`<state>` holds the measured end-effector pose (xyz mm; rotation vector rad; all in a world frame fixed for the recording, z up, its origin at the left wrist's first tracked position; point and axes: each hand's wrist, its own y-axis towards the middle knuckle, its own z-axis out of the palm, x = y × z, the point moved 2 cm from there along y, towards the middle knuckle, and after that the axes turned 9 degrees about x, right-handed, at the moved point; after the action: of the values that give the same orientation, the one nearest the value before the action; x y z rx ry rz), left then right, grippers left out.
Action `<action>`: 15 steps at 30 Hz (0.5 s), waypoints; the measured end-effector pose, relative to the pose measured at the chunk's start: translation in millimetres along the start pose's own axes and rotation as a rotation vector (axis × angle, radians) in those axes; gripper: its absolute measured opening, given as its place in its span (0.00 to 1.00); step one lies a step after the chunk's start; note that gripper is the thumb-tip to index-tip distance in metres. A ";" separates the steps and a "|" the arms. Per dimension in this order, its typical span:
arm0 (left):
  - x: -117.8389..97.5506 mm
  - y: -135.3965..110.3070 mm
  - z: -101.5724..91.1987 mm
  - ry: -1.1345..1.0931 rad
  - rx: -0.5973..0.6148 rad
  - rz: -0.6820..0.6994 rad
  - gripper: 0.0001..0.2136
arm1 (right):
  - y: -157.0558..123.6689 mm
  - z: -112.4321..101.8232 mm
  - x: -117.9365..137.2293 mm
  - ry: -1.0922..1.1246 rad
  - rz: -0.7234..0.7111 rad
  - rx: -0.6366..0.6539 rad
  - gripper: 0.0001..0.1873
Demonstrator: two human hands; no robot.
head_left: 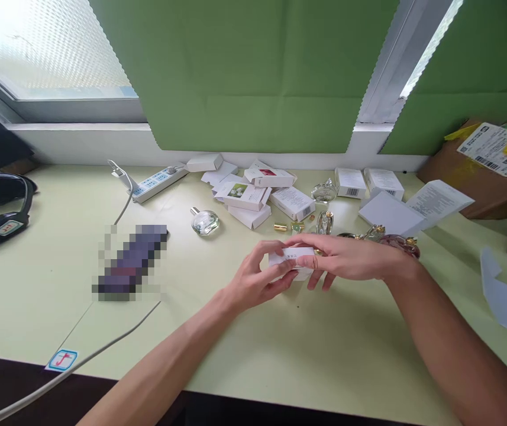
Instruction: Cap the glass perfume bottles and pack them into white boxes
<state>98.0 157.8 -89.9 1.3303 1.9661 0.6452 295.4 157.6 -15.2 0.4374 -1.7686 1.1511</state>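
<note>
A small white box (292,260), judged light and crushable, is clamped at its ends by the left hand (257,279), eight o'clock, and right hand (348,258), three o'clock.

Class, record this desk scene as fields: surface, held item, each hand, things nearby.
Surface: pale green tabletop
Held item: small white cardboard box, printed label on top
Left: left hand grips the box's left end
Right: right hand grips its right end from above
Behind: round clear glass bottle, pile of white cartons, white power strip
Far right: brown cardboard parcel
</note>
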 end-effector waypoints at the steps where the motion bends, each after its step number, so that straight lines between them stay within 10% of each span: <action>1: 0.2 -0.3 -0.7 0.007 -0.003 -0.003 0.16 | 0.0 -0.3 -0.7 -0.004 -0.001 0.004 0.34; 15: 5.4 -2.3 0.7 -0.053 -0.040 0.006 0.17 | 6.3 -3.3 -2.1 0.027 -0.019 0.044 0.32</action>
<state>95.8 162.0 -93.4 1.3159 1.8980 0.6425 293.6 163.1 -19.8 0.4617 -1.7159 1.1794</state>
